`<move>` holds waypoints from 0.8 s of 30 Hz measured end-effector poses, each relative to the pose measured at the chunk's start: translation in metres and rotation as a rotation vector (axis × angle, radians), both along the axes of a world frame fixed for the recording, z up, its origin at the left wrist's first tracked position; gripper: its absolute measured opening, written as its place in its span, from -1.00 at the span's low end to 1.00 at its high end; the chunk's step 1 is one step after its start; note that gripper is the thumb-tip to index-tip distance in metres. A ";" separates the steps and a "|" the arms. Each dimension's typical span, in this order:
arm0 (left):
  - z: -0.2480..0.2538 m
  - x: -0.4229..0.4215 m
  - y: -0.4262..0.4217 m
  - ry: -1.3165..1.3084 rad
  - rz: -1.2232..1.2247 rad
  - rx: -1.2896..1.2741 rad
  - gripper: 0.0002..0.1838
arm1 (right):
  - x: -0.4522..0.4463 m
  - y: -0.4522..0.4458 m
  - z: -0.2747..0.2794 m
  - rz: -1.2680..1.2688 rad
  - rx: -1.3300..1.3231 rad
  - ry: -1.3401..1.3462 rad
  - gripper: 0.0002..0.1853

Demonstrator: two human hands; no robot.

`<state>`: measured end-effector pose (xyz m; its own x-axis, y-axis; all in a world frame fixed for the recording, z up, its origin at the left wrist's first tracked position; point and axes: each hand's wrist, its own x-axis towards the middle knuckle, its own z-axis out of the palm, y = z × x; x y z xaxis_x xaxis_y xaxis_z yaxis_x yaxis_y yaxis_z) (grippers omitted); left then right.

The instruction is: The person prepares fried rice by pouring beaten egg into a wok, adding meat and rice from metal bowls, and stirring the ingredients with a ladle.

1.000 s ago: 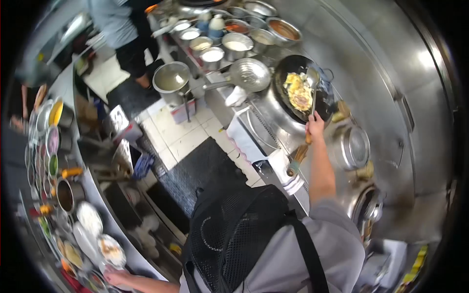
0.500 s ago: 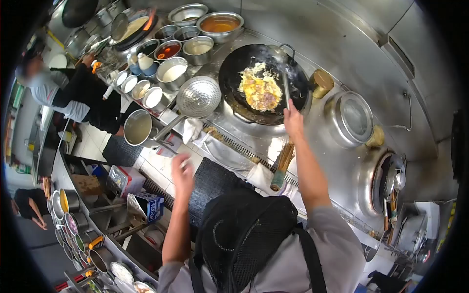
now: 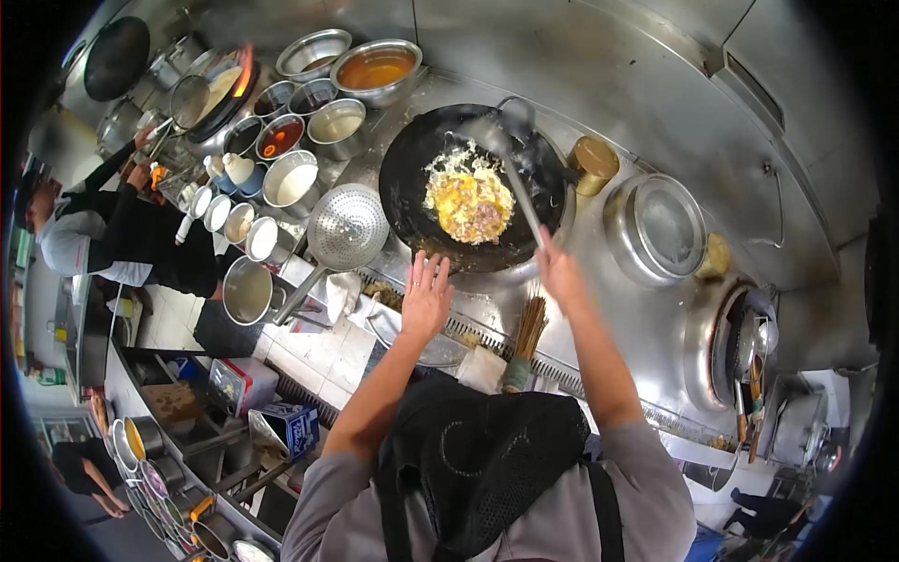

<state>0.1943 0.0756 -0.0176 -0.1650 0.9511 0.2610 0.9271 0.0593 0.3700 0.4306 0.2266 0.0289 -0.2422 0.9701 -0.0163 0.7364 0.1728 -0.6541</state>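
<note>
My right hand point(image 3: 562, 270) is wrapped round the handle of a long metal ladle point(image 3: 524, 195), whose blurred head is over the far side of the black wok point(image 3: 405, 161). A mass of egg point(image 3: 470, 199), yellow and white with pinkish bits, lies in the middle of the wok. My left hand point(image 3: 428, 298) is open with its fingers spread, close to the wok's near rim; whether it touches the rim I cannot tell. To its left, a perforated strainer point(image 3: 347, 228) rests by the wok. A folded white cloth point(image 3: 344, 296) lies below the strainer.
Metal bowls of sauce, one with orange liquid point(image 3: 376, 69), crowd the left of the stove. A bamboo brush point(image 3: 524, 348) lies at the front edge. A lidded steel pot point(image 3: 655, 228) and a can point(image 3: 594, 165) stand right. A co-worker point(image 3: 80, 239) works at the far left.
My left hand has come up and forward to the wok's near side, fingers spread. The ladle still sits in my right hand, its head blurred by motion. The camera view has shifted.
</note>
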 end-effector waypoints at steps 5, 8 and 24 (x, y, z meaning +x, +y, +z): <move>0.005 -0.009 -0.006 -0.051 -0.073 0.017 -0.38 | 0.007 -0.050 0.013 0.166 -0.340 0.136 -0.53; 0.005 -0.018 -0.008 -0.069 -0.128 0.025 -0.37 | -0.020 -0.034 0.022 0.075 -0.026 0.040 -0.54; 0.005 -0.066 -0.016 -0.182 -0.348 0.011 -0.31 | -0.063 -0.082 -0.007 0.143 0.044 0.003 -0.49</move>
